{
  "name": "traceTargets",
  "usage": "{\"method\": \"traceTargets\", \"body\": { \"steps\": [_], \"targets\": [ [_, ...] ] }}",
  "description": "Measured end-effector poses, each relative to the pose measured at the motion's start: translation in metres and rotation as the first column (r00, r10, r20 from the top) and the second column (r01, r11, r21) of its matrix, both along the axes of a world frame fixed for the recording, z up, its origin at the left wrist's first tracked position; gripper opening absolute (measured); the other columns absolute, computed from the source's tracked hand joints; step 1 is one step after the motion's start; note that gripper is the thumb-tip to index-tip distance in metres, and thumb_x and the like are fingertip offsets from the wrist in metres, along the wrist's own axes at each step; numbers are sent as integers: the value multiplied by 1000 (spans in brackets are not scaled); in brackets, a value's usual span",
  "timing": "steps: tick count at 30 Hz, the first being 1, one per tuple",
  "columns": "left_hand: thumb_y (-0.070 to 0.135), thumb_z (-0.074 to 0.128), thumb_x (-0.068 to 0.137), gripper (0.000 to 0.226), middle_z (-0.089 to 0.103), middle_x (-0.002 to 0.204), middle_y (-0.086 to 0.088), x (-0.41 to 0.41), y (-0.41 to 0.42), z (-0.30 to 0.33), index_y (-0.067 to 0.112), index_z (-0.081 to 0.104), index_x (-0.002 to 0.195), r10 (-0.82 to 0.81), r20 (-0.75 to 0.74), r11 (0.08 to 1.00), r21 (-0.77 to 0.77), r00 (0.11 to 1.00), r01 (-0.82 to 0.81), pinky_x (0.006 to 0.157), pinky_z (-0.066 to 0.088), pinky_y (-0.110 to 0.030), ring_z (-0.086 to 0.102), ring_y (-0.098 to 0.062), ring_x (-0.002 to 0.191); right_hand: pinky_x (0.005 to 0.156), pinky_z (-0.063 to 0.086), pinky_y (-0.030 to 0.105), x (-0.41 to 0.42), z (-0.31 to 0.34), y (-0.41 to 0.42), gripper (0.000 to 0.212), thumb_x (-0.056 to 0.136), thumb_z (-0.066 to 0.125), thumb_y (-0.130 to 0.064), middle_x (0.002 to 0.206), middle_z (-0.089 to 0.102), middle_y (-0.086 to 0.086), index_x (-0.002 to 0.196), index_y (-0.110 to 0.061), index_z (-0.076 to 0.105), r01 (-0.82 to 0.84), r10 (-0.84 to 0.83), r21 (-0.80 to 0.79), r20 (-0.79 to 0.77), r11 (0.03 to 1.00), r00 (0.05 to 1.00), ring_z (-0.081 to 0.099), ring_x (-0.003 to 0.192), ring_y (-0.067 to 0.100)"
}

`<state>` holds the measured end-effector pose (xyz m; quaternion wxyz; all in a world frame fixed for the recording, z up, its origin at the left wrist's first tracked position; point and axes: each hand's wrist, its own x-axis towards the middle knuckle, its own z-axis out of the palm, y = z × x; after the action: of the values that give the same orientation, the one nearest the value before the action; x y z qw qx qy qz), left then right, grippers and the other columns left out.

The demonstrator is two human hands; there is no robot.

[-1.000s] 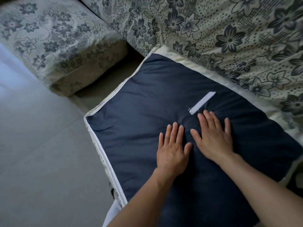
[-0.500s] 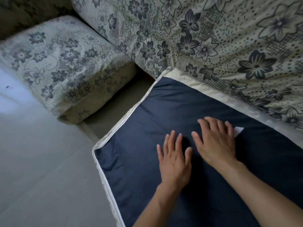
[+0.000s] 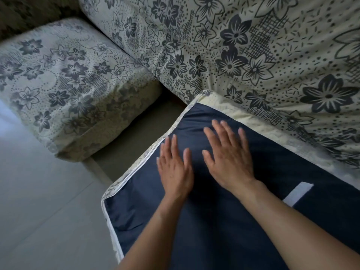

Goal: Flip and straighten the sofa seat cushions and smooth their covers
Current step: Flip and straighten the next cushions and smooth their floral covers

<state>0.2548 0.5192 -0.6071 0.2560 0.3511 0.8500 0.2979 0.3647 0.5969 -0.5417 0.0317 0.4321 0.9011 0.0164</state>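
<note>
A seat cushion (image 3: 292,182) lies with its dark navy underside facing up, edged by a white zipper and a pale patterned border. A white fabric strip (image 3: 298,193) is sewn onto the navy face. My left hand (image 3: 174,168) lies flat, fingers straight, on the navy fabric close to the cushion's left zipper edge. Beside it my right hand (image 3: 228,156) presses flat with spread fingers near the far left corner. Both hands are slightly blurred.
The floral back cushion (image 3: 243,55) rises behind the navy cushion. A second floral seat cushion (image 3: 64,84) sits to the left, across a gap showing the bare sofa base (image 3: 136,143). Grey tiled floor (image 3: 39,211) fills the lower left.
Both flat hands have slid across the navy fabric toward the cushion's far left corner. The white strip, earlier ahead of my right hand, now lies behind my right wrist.
</note>
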Motion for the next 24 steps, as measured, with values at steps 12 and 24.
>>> {"method": "traceTargets", "body": {
  "steps": [12, 24],
  "targets": [
    [45, 30, 102, 56, 2, 163, 9, -59, -29, -50, 31, 13, 154, 108, 81, 989, -108, 991, -99, 120, 0, -38, 0, -11, 150, 118, 2, 56, -55, -31, 37, 63, 97, 33, -48, 162, 16, 6, 152, -20, 24, -48, 52, -34, 127, 998, 990, 7, 150, 24],
    [44, 30, 103, 57, -2, 163, 9, -77, -85, -75, 30, 10, 155, 147, 89, 971, -203, 985, -126, 120, -1, -42, -5, -12, 149, 115, -11, 56, -103, -77, -27, 65, 99, 24, -50, 164, 4, 4, 155, -20, 16, -237, 303, -261, 256, 936, 918, -3, 150, 20]
  ]
}}
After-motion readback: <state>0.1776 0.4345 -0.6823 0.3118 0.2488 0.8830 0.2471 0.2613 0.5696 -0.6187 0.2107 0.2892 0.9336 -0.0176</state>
